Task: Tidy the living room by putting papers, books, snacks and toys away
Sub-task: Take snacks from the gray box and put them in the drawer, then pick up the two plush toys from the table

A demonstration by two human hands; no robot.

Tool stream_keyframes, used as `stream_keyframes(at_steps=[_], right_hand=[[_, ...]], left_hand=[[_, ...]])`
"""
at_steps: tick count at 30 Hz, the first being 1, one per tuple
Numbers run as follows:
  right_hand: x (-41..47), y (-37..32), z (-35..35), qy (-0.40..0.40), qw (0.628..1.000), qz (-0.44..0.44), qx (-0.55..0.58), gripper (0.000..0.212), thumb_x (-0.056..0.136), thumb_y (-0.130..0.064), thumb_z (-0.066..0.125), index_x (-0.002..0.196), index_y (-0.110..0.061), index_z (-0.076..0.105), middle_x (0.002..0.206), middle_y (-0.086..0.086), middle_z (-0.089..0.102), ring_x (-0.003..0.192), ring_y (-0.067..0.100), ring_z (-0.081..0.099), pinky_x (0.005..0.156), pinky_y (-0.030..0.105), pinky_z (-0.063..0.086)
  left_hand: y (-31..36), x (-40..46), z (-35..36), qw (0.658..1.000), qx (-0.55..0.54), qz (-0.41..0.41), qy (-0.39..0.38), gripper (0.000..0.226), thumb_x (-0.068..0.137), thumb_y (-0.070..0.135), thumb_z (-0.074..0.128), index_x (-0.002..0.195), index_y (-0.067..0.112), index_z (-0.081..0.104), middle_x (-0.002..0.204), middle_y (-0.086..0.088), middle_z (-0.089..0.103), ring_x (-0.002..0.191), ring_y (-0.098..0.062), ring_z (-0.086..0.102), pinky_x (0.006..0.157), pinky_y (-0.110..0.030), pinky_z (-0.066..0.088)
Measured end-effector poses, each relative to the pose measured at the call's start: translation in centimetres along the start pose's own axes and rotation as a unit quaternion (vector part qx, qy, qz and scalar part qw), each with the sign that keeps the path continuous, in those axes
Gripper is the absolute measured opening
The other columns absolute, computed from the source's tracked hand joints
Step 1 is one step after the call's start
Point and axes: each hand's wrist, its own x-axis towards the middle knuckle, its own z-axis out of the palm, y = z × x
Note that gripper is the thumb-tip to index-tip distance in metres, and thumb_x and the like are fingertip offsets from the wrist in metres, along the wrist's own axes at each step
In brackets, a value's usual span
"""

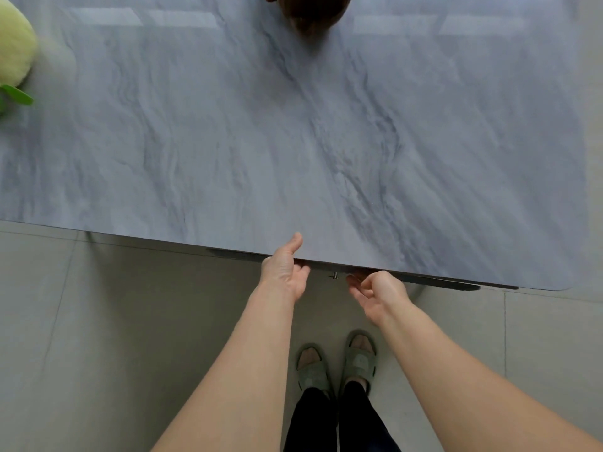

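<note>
A pale green plush toy (14, 50) lies on the grey marble table (228, 141) at its far left, partly out of frame. My left hand (284, 272) is at the table's front edge, with the thumb lying on top and the fingers tucked under the rim. My right hand (375, 293) hovers just below the edge with loosely curled fingers and holds nothing. A small metal knob (334, 275) sticks out under the rim between my hands, and my right fingertips are close beside it without touching. No papers, books or snacks are in view.
A dark round shape (310, 11) shows at the table's far edge, cut off by the frame. Grey floor tiles (114, 321) lie below the table's front edge. My feet in green slippers (336, 363) stand close to the table.
</note>
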Motion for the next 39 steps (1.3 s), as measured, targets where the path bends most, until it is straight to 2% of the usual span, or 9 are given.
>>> stream_keyframes(at_steps=[4, 9, 12, 17, 20, 23, 28, 32, 39], right_hand=[[-1.4, -0.6, -0.3, -0.024, 0.998, 0.01, -0.06, 0.038, 0.084, 0.018, 0.034, 0.114, -0.002, 0.047, 0.116, 0.021, 0.056, 0.102, 0.035, 0.064, 0.087, 0.042, 0.053], [-4.3, -2.4, -0.6, -0.048, 0.993, 0.005, -0.11, 0.035, 0.093, 0.006, 0.036, 0.127, 0.003, 0.045, 0.12, 0.022, 0.055, 0.106, 0.035, 0.062, 0.084, 0.04, 0.052], [-7.0, -3.6, -0.7, -0.068, 0.991, -0.001, -0.114, 0.027, 0.095, 0.0, 0.037, 0.12, 0.002, 0.048, 0.122, 0.023, 0.057, 0.097, 0.034, 0.062, 0.08, 0.039, 0.051], [-13.0, -5.4, -1.7, -0.121, 0.99, -0.056, -0.04, 0.023, 0.097, -0.004, 0.041, 0.119, -0.001, 0.047, 0.109, 0.02, 0.059, 0.092, 0.031, 0.062, 0.08, 0.038, 0.051], [-17.9, -6.5, -3.0, -0.166, 0.982, -0.087, 0.019, 0.022, 0.098, -0.007, 0.041, 0.118, -0.004, 0.05, 0.108, 0.019, 0.061, 0.087, 0.029, 0.064, 0.077, 0.037, 0.053], [-22.4, -7.5, -4.5, -0.198, 0.971, -0.125, 0.056, 0.024, 0.098, -0.008, 0.041, 0.118, -0.006, 0.053, 0.102, 0.016, 0.065, 0.085, 0.026, 0.066, 0.072, 0.034, 0.054], [-29.3, -9.3, -7.4, -0.23, 0.949, -0.193, 0.092, 0.021, 0.096, -0.008, 0.042, 0.109, -0.008, 0.059, 0.091, 0.012, 0.067, 0.079, 0.023, 0.066, 0.069, 0.032, 0.053], [-33.3, -10.8, -10.8, -0.251, 0.931, -0.238, 0.116, 0.019, 0.097, -0.011, 0.043, 0.103, -0.011, 0.062, 0.086, 0.009, 0.071, 0.074, 0.02, 0.069, 0.065, 0.032, 0.053], [-38.4, -14.4, -18.4, -0.207, 0.901, -0.338, 0.177, 0.02, 0.097, -0.011, 0.042, 0.096, -0.013, 0.062, 0.085, 0.008, 0.07, 0.077, 0.021, 0.066, 0.067, 0.033, 0.051]], left_hand=[[0.3, -1.7, 0.8, 1.0, -0.007, -0.003, 0.004, 0.078, 0.089, 0.009, 0.067, 0.151, 0.003, 0.021, 0.161, -0.017, 0.011, 0.148, -0.033, 0.013, 0.119, -0.047, 0.021], [1.0, -4.4, 1.6, 1.0, 0.007, -0.026, 0.012, 0.074, 0.094, 0.018, 0.061, 0.152, 0.003, 0.017, 0.16, -0.022, 0.012, 0.146, -0.035, 0.022, 0.117, -0.044, 0.025], [1.4, -7.3, 2.3, 1.0, 0.018, -0.015, 0.007, 0.068, 0.096, 0.018, 0.058, 0.151, 0.002, 0.02, 0.157, -0.023, 0.019, 0.144, -0.035, 0.027, 0.115, -0.043, 0.028], [2.0, -13.9, 2.8, 0.998, 0.001, 0.017, -0.058, 0.054, 0.099, 0.018, 0.051, 0.147, 0.003, 0.03, 0.149, -0.02, 0.037, 0.135, -0.032, 0.043, 0.107, -0.04, 0.039], [2.5, -18.9, 2.8, 0.993, -0.014, 0.029, -0.112, 0.043, 0.1, 0.019, 0.049, 0.14, 0.006, 0.039, 0.127, -0.016, 0.055, 0.119, -0.03, 0.056, 0.097, -0.037, 0.046], [3.1, -23.9, 2.5, 0.984, -0.018, 0.043, -0.17, 0.028, 0.1, 0.02, 0.048, 0.124, 0.006, 0.049, 0.108, -0.013, 0.062, 0.102, -0.027, 0.063, 0.093, -0.038, 0.048], [5.0, -31.1, 2.0, 0.971, -0.017, 0.088, -0.224, 0.014, 0.098, 0.018, 0.048, 0.094, 0.008, 0.057, 0.096, -0.009, 0.066, 0.091, -0.022, 0.065, 0.089, -0.035, 0.051], [5.6, -35.9, 2.2, 0.958, -0.009, 0.114, -0.264, 0.012, 0.097, 0.017, 0.05, 0.103, 0.01, 0.058, 0.1, -0.009, 0.067, 0.091, -0.022, 0.065, 0.082, -0.034, 0.053], [4.8, -41.6, 5.9, 0.934, 0.053, 0.139, -0.325, 0.016, 0.098, 0.02, 0.047, 0.108, 0.013, 0.058, 0.096, -0.004, 0.067, 0.083, -0.017, 0.064, 0.077, -0.031, 0.052]])
